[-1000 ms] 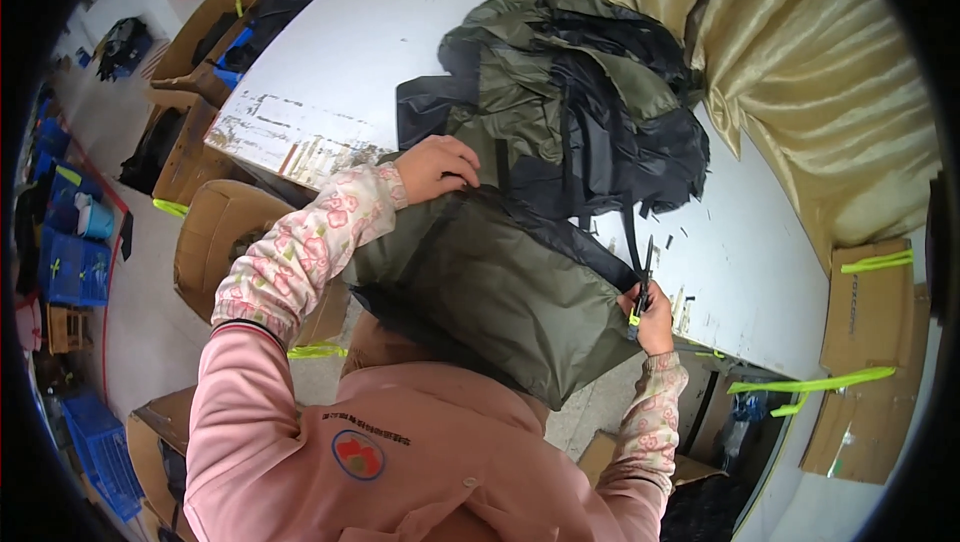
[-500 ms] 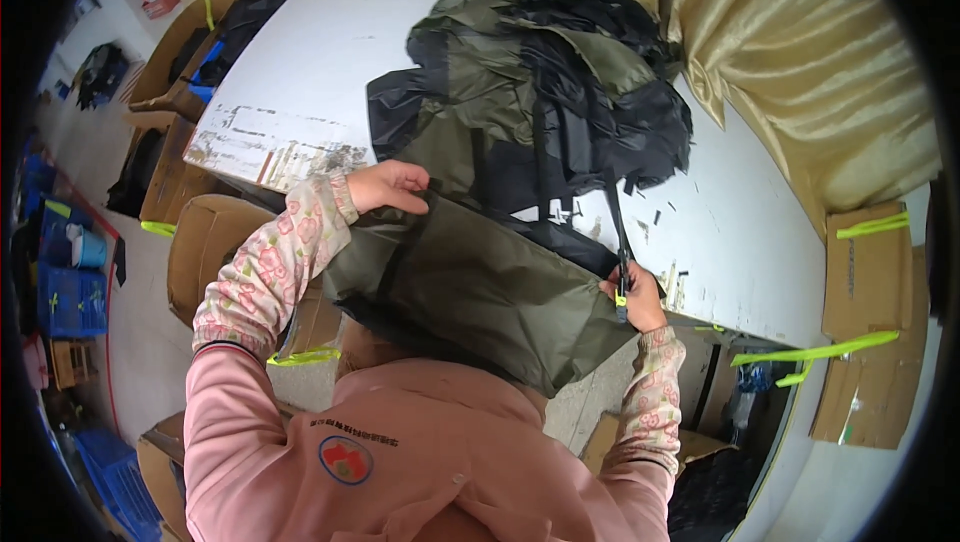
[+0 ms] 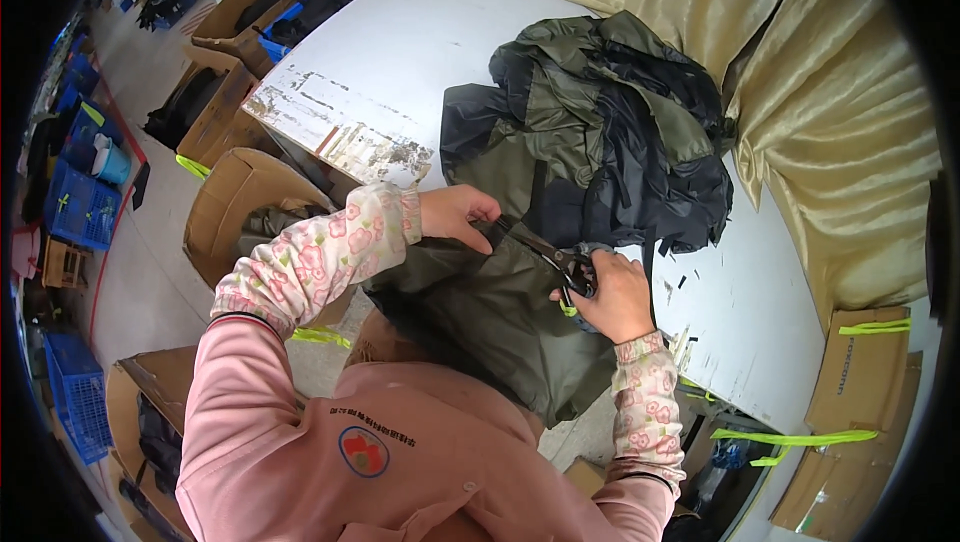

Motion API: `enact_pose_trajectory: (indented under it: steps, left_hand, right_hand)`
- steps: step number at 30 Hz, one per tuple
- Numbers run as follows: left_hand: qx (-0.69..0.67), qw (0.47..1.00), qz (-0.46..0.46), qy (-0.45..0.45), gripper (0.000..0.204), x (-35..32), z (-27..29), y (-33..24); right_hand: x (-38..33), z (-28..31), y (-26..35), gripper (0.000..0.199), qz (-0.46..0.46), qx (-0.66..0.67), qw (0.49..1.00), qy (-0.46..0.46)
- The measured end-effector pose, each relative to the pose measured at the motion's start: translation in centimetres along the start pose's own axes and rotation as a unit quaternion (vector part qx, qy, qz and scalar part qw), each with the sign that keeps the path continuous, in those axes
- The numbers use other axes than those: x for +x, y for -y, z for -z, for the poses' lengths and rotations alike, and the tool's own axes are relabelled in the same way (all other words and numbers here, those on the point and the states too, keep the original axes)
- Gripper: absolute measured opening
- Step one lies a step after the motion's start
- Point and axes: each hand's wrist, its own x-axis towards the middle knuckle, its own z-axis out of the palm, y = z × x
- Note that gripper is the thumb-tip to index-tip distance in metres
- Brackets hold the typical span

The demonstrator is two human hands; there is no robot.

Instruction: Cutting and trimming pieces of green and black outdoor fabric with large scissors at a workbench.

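Your left hand point(image 3: 455, 214) was closed in a pinch on the upper left edge of the olive fabric piece point(image 3: 480, 312), holding it taut just left of the small scissors point(image 3: 560, 260). To do this trimming well, you needed that pinch close to the blades, so the cloth stayed stretched and flat between both hands and the blades met only the edge, not the layer beneath. The fabric piece lay over the near edge of the white table point(image 3: 400, 62) and hung down toward your lap, its long axis running from your left hand down and to the right, away from the scissors. The scissors pointed up and to the left toward your left hand, their long axis lying along the taut edge; whether the blades were parted I cannot tell. Your right hand point(image 3: 610, 297) was curled shut round the scissor handles, right of the blades. Above the scissors, the heap of dark green and black garments point(image 3: 610, 132) rested on the table.
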Motion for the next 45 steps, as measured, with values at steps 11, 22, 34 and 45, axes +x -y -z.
enact_pose_trajectory:
  steps: [11,22,34,45]
  left_hand:
    - [0.106,0.994,-0.022,0.003,0.03,0.1,0.0,0.5]
    - [0.109,0.992,-0.058,0.003,0.03,0.4,-0.1,1.8]
    - [0.104,0.993,-0.042,0.023,0.026,0.4,-0.3,0.5]
    - [0.048,0.998,-0.031,0.026,0.029,0.4,-0.6,1.3]
  right_hand:
    - [1.2,0.2,1.3,0.035,0.045,-0.004,0.998,0.032]
    - [1.0,0.4,1.3,0.04,0.008,0.045,0.995,0.093]
    - [0.6,0.0,0.9,0.049,0.036,0.059,0.996,0.061]
    - [0.0,-0.1,0.5,0.031,0.025,0.041,0.994,0.093]
